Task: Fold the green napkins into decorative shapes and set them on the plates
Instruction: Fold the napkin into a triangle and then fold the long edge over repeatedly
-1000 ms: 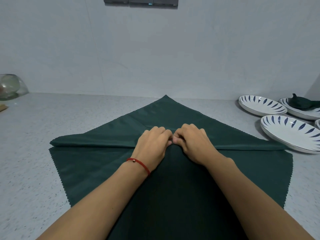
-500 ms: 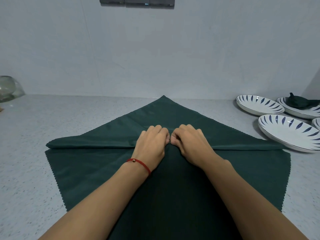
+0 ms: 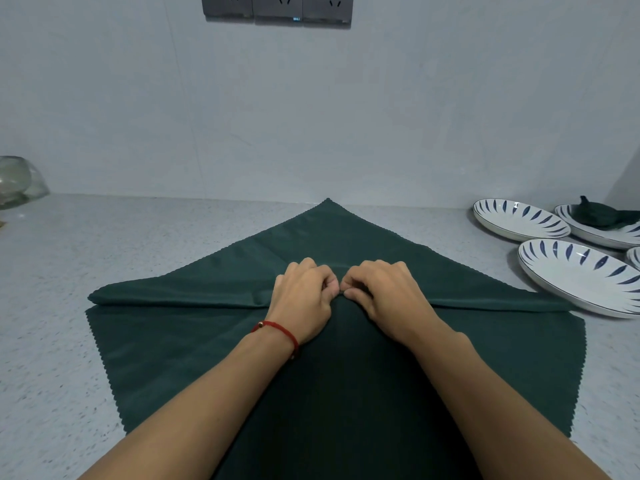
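A large dark green napkin [image 3: 180, 341] lies spread on the grey counter with one corner pointing at the wall and a folded ridge running across its middle. My left hand [image 3: 303, 299], with a red string at its wrist, and my right hand [image 3: 384, 292] meet at the ridge's centre, fingers curled, both pinching the fold. At the right stand white plates with blue leaf marks: a near one [image 3: 575, 275], a far one [image 3: 519, 220], and a third [image 3: 602, 233] holding a folded green napkin [image 3: 599, 213].
A glass bowl [image 3: 17, 181] sits at the far left against the wall. Grey wall sockets [image 3: 277, 8] hang above. The rim of another plate [image 3: 634, 256] shows at the right edge. Bare grey counter [image 3: 52, 306] lies left of the napkin.
Both hands stay at the fold's centre, gathering the cloth a little tighter. The view has shifted slightly downward.
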The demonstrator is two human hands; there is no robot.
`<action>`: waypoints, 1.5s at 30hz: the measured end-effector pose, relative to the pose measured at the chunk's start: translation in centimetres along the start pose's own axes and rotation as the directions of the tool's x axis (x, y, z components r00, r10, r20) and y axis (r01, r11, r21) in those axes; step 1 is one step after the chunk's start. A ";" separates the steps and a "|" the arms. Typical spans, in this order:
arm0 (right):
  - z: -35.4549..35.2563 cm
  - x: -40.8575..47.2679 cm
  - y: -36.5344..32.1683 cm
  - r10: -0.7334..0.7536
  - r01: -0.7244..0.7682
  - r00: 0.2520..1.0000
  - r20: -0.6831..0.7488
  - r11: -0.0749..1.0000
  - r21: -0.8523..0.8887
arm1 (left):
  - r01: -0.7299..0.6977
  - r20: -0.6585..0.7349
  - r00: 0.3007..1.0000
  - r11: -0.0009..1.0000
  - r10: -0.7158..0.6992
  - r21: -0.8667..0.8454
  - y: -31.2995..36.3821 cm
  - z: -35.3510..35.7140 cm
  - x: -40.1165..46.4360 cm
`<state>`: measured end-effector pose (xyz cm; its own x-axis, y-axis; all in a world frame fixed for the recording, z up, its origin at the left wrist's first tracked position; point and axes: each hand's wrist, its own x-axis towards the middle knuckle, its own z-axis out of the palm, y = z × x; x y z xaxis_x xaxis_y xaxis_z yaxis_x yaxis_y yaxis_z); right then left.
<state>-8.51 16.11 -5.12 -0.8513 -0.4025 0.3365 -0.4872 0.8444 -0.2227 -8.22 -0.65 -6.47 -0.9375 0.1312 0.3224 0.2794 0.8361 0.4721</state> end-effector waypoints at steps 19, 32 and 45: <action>0.0 -0.4 0.1 0.046 -0.045 0.999 -0.013 0.993 0.113 | 0.007 0.094 0.996 0.999 -0.002 -0.054 -0.4 -0.8 1.0; 0.6 0.1 0.8 0.054 -0.051 0.998 -0.036 0.995 0.087 | -0.243 -0.065 0.959 0.916 0.277 0.320 -0.2 0.3 0.5; 1.7 0.8 1.0 0.126 -0.125 0.991 -0.033 0.991 0.045 | -0.192 -0.149 0.955 0.919 0.255 0.344 -0.8 0.6 0.5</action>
<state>-10.00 16.08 -6.64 -0.8991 -0.2811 0.3355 -0.3857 0.8711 -0.3039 -8.99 -0.93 -7.17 -0.7934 0.2592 0.5507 0.3652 0.9266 0.0901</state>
